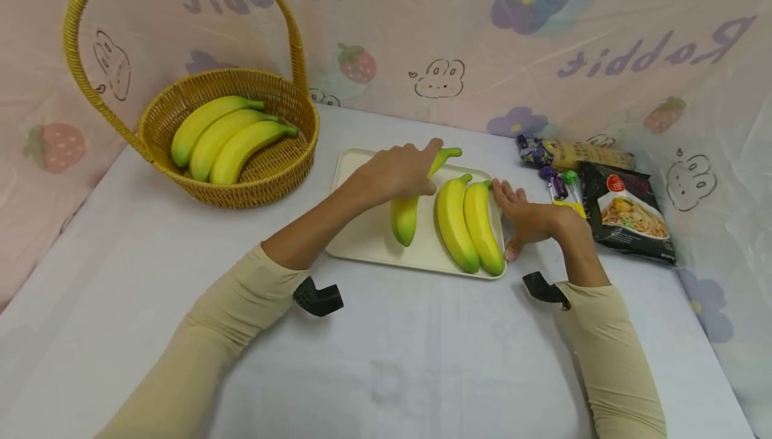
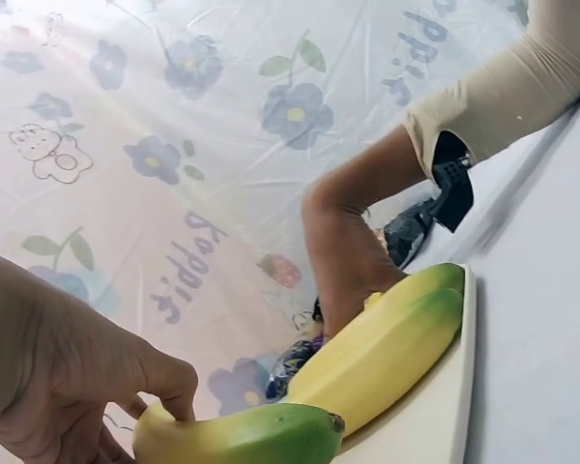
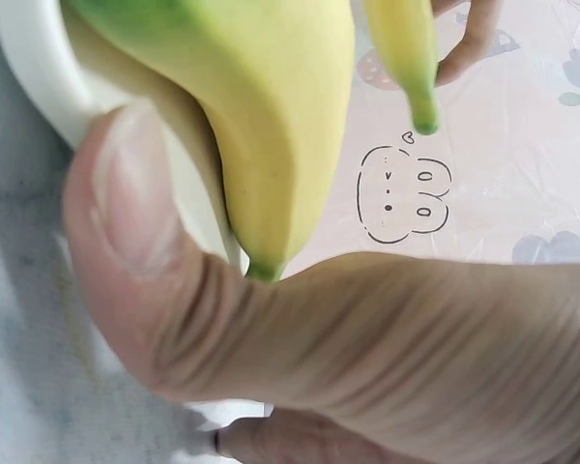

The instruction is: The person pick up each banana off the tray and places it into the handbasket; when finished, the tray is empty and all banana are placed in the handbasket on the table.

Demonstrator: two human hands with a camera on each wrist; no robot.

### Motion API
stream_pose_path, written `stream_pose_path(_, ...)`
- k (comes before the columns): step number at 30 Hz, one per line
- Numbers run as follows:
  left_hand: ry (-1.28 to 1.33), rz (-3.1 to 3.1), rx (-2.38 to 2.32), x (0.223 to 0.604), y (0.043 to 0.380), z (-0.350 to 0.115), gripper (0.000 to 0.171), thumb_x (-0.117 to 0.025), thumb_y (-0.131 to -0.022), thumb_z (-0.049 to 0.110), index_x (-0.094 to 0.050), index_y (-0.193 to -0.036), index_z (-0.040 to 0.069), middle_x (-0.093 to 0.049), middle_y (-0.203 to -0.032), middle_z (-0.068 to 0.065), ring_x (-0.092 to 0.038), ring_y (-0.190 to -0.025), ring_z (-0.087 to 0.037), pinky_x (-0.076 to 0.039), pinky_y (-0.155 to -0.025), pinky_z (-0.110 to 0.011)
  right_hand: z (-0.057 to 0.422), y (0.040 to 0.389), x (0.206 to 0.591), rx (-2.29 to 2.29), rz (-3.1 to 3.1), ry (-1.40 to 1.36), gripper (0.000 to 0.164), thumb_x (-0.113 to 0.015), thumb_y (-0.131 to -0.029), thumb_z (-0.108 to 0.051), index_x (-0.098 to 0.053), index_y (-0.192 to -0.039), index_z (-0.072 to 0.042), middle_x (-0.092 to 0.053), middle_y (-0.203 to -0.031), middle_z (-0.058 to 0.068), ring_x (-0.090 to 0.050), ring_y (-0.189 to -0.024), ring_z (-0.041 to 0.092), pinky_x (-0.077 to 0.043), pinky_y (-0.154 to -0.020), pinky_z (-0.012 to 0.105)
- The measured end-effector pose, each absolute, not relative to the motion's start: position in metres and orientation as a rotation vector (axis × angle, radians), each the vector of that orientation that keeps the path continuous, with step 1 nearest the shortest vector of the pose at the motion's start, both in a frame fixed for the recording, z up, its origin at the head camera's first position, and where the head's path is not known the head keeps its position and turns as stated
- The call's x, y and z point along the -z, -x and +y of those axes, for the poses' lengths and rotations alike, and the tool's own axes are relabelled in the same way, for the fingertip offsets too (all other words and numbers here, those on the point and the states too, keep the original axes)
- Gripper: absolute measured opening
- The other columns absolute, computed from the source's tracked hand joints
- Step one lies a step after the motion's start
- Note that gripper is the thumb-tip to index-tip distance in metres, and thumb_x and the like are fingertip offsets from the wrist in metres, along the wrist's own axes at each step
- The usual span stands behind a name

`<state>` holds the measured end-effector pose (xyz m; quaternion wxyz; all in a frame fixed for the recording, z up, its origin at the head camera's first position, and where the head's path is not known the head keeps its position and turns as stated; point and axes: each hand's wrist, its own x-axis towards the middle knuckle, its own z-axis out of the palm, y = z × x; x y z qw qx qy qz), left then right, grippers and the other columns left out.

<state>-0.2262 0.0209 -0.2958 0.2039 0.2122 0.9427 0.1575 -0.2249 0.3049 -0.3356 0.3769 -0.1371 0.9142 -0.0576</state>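
My left hand (image 1: pixel 398 169) grips a yellow banana (image 1: pixel 404 218) with a green tip, over the middle of a cream tray (image 1: pixel 362 241). In the left wrist view the fingers of the left hand (image 2: pixel 87 377) pinch the held banana (image 2: pixel 242 435) from above. Two more bananas (image 1: pixel 472 228) lie side by side at the tray's right end. Against the tray's right edge rests my right hand (image 1: pixel 527 218), its fingers extended and holding nothing. Close up in the right wrist view, the thumb (image 3: pixel 126 213) of that hand presses the tray rim (image 3: pixel 48 87) beside a banana (image 3: pixel 271 126).
A wicker basket (image 1: pixel 259 187) with a tall handle stands at the back left, holding three bananas (image 1: pixel 226 134). At the right lie a black noodle packet (image 1: pixel 630 214), a long snack packet (image 1: pixel 579 154) and wrapped lollipops (image 1: pixel 561 184). A printed curtain (image 1: pixel 386 23) hangs behind the table.
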Motion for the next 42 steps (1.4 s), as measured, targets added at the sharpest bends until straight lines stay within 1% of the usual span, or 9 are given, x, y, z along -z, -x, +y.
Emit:
stream_pose_path(4,-0.586,2.622,-0.465,0.288,0.225,0.012,0.080,-0.060,-0.104,0.038,-0.011,-0.167,0.028,-0.056,-0.143,-0.013,-0.059,-0.109,-0.027,-0.053,-0.092,-0.043,0.304,0.225,0.335,0.139,2.340,0.360,0.153,-0.092,-0.069,-0.037,0.025,-0.162,-0.003,0.024,-0.169,0.028,0.014,-0.156,0.056,-0.005,-0.122,0.077)
stream_pose_path(7,-0.581,2.626,-0.491,0.283,0.225,0.006,0.082,-0.060,-0.104,0.038,-0.010,-0.167,0.028,-0.048,-0.156,-0.014,-0.056,-0.118,-0.028,-0.052,-0.102,-0.049,0.303,0.225,0.333,0.138,2.347,0.363,0.153,-0.092,-0.069,-0.036,0.025,-0.162,-0.003,0.024,-0.169,0.029,0.013,-0.156,0.056,-0.005,-0.122,0.077)
stream_pose_path(10,-0.572,2.624,-0.518,0.278,0.224,0.001,0.084,-0.062,-0.103,0.037,-0.008,-0.168,0.028,-0.043,-0.161,-0.014,-0.055,-0.120,-0.028,-0.052,-0.103,-0.048,0.304,0.224,0.333,0.141,2.347,0.358,0.153,-0.092,-0.069,-0.036,0.025,-0.162,-0.004,0.025,-0.169,0.028,0.014,-0.156,0.056,-0.004,-0.122,0.077)
stream_pose_path(19,-0.576,2.650,-0.558,0.269,0.225,-0.010,0.091,-0.068,-0.100,0.032,-0.009,-0.168,0.028,-0.038,-0.165,-0.017,-0.056,-0.123,-0.029,-0.055,-0.100,-0.047,0.305,0.223,0.335,0.156,2.342,0.364,0.153,-0.092,-0.069,-0.036,0.025,-0.162,-0.004,0.026,-0.169,0.028,0.015,-0.156,0.056,-0.004,-0.121,0.077)
stream_pose_path(25,-0.592,2.708,-0.552,0.266,0.227,-0.018,0.095,-0.074,-0.095,0.028,-0.012,-0.167,0.029,-0.043,-0.160,-0.016,-0.056,-0.128,-0.031,-0.056,-0.098,-0.048,0.306,0.223,0.335,0.162,2.345,0.376,0.153,-0.092,-0.070,-0.035,0.026,-0.161,-0.003,0.026,-0.169,0.029,0.015,-0.156,0.057,-0.004,-0.121,0.078)
stream_pose_path(31,-0.636,2.735,-0.616,0.267,0.228,-0.030,0.095,-0.079,-0.088,0.022,-0.022,-0.164,0.029,-0.054,-0.141,-0.014,-0.059,-0.110,-0.029,-0.056,-0.090,-0.044,0.306,0.223,0.335,0.185,2.333,0.369,0.153,-0.093,-0.070,-0.034,0.027,-0.161,-0.003,0.027,-0.168,0.029,0.016,-0.155,0.056,-0.004,-0.121,0.078)
stream_pose_path(36,-0.674,2.734,-0.723,0.267,0.230,-0.041,0.078,-0.075,-0.089,0.021,-0.033,-0.154,0.019,-0.056,-0.122,-0.010,-0.057,-0.102,-0.026,-0.053,-0.087,-0.040,0.305,0.222,0.334,0.190,2.326,0.353,0.152,-0.092,-0.070,-0.033,0.026,-0.161,-0.003,0.027,-0.168,0.029,0.017,-0.155,0.057,-0.003,-0.121,0.078)
stream_pose_path(39,-0.656,2.751,-0.725,0.265,0.231,-0.045,0.071,-0.071,-0.091,0.024,-0.035,-0.151,0.010,-0.056,-0.118,-0.010,-0.058,-0.100,-0.025,-0.053,-0.087,-0.038,0.305,0.223,0.333,0.172,2.332,0.347,0.153,-0.092,-0.070,-0.034,0.026,-0.161,-0.003,0.026,-0.168,0.029,0.016,-0.155,0.057,-0.004,-0.121,0.078)
stream_pose_path(42,-0.623,2.752,-0.721,0.262,0.232,-0.049,0.070,-0.067,-0.095,0.027,-0.032,-0.152,0.006,-0.057,-0.118,-0.011,-0.060,-0.099,-0.025,-0.054,-0.088,-0.037,0.304,0.224,0.334,0.152,2.339,0.350,0.153,-0.092,-0.069,-0.036,0.026,-0.162,-0.004,0.025,-0.169,0.028,0.014,-0.156,0.056,-0.004,-0.121,0.078)
